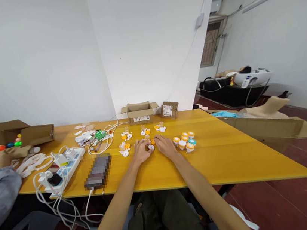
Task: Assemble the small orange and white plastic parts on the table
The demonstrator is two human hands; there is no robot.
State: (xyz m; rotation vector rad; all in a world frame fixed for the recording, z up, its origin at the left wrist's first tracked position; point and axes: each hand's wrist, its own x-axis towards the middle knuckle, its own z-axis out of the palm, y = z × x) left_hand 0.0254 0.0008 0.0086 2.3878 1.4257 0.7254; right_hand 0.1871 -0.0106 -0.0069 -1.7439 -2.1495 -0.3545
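Note:
My left hand (142, 151) is low over the table, its fingers curled and its thumb against a small white round part (151, 147). Opposite it, my right hand (165, 147) has its fingertips closed at a small orange ring-like part (153, 142). The fingers cover much of both pieces. Just behind the hands stands a clear plastic cup (147, 137). Small groups of clear cups, orange rings (127, 146) and white discs (125, 153) lie to the left and behind. Right of my right hand are several assembled round containers with orange, white and teal tops (192, 142).
Two cardboard boxes (140, 113) stand at the back against the wall. On the left lie a phone (98, 171), a power strip (71, 161) with tangled white cables, and plastic bags (87, 137). Another person's hand (1, 160) is by an open box of coloured balls at far left.

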